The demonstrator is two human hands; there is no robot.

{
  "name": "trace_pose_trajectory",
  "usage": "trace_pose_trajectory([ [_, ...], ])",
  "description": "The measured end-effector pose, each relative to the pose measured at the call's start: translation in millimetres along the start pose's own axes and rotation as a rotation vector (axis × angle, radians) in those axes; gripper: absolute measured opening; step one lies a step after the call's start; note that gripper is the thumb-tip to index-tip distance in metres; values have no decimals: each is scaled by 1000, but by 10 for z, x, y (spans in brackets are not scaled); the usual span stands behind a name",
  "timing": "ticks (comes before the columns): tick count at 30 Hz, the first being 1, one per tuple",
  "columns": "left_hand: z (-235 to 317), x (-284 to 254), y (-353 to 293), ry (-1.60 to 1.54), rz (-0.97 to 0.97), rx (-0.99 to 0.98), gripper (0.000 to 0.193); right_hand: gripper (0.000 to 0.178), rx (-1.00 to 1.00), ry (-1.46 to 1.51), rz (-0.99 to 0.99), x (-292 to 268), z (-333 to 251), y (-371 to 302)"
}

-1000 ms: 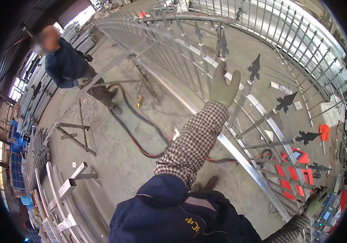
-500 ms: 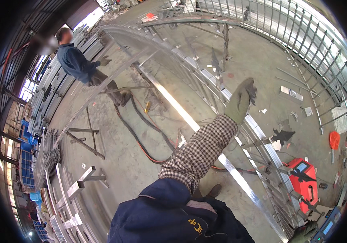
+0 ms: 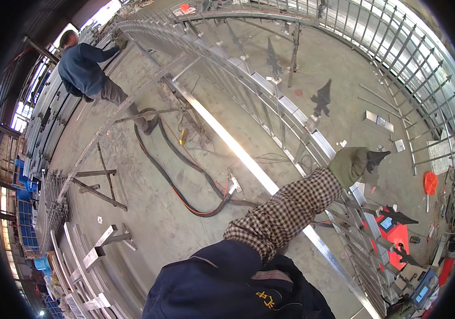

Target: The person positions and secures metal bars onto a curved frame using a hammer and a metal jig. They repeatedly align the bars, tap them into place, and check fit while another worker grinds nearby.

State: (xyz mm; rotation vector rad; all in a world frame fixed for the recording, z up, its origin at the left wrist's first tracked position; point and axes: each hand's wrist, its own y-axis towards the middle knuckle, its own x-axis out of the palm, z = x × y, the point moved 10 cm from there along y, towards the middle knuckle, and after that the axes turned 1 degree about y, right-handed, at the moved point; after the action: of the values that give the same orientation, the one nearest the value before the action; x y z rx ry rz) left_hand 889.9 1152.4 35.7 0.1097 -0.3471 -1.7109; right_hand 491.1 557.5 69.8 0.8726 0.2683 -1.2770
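My left hand (image 3: 351, 164), in a greenish work glove below a checked sleeve cuff, reaches to the right across a metal fence panel (image 3: 312, 130). Its fingers appear closed round the base of a dark spear-point finial (image 3: 377, 160), whose tip sticks out past the glove; the fingertips are partly hidden. Other finials line the panel's edge, such as one farther away (image 3: 321, 98) and one nearer (image 3: 397, 215). Beneath my forearm runs a shiny square metal tube (image 3: 233, 144). My right hand does not show.
A red machine (image 3: 396, 234) with a small screen stands beyond the panel, lower right. Dark hoses (image 3: 185, 213) loop over the floor. Another person (image 3: 84, 72) stands far left by stacked metal profiles. Square tubes (image 3: 93, 258) rest at lower left; a spiked fence (image 3: 397, 58) stands far right.
My left hand has moved right and nearer along the panel, to a different finial. My right glove, at the lower right before, is out of view. The other person has turned and raised an arm.
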Motion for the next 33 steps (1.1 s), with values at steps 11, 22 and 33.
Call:
trace_pose_trajectory([
  [11, 109, 7, 121, 217, -34, 0, 63, 42, 650, 778, -178, 243, 265, 57],
  [22, -462, 26, 318, 203, 20, -106, 71, 51, 6, 296, -61, 1187, 434, -98],
  [33, -386, 7, 361, 207, 39, -70, 80, 61, 983, 1290, -121, 523, -49, -217],
])
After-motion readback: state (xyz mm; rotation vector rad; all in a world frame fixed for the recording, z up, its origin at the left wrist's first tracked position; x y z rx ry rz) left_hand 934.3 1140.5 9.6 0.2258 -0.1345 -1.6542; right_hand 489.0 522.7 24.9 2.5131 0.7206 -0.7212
